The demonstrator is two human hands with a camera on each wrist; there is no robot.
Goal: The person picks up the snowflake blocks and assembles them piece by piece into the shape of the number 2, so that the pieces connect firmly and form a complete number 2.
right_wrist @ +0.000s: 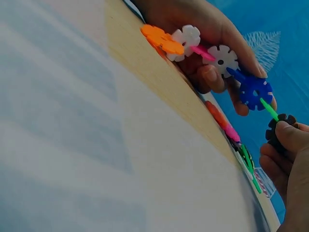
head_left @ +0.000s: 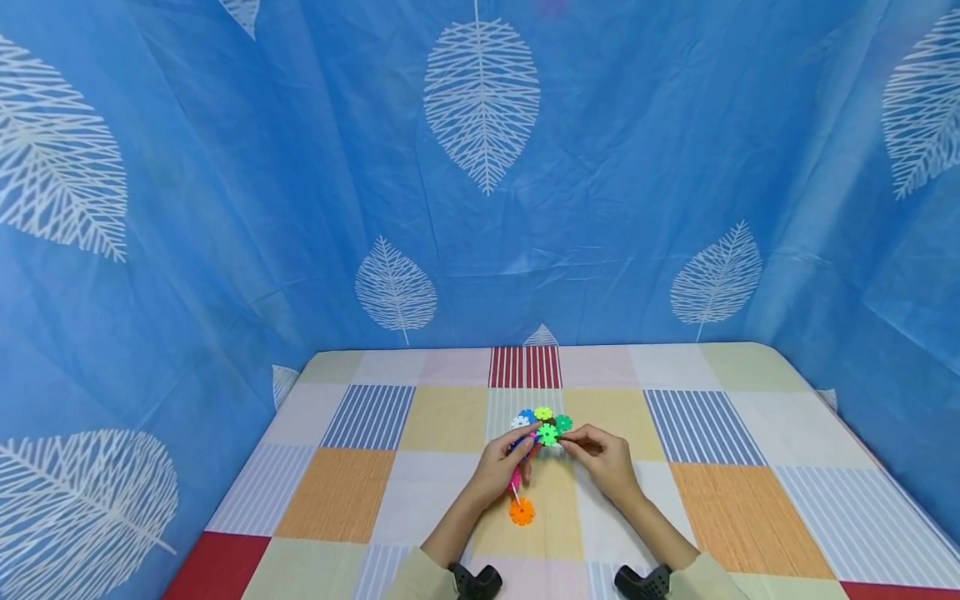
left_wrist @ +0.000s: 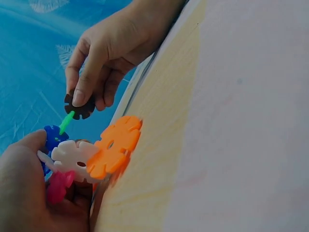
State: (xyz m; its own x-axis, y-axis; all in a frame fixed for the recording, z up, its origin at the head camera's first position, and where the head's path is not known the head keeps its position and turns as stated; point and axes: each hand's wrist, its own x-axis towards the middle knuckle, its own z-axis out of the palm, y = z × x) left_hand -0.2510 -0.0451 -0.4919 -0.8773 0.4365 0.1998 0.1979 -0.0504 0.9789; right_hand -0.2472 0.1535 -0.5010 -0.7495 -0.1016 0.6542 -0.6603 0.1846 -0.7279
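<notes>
My left hand (head_left: 497, 469) grips a chain of slotted flower-shaped plastic discs, its fingers at a dark blue disc (right_wrist: 256, 92). Below that hang white discs (right_wrist: 223, 62), pink discs (left_wrist: 60, 187) and, lowest, an orange disc (left_wrist: 116, 147). A bright green disc (right_wrist: 269, 109), seen edge-on, stands between the blue disc and a black disc (left_wrist: 88, 111). Thumb and fingers of my right hand (head_left: 609, 462) pinch that black disc. It touches the green disc; how deep their slots engage, I cannot tell.
Beyond my hands more loose discs lie on the table, among them a yellow-green disc (head_left: 543, 412) and a darker green disc (head_left: 563, 424). A patchwork-patterned cloth (head_left: 442, 417) covers the table. Blue curtains (head_left: 600, 208) with white leaves stand behind and at both sides.
</notes>
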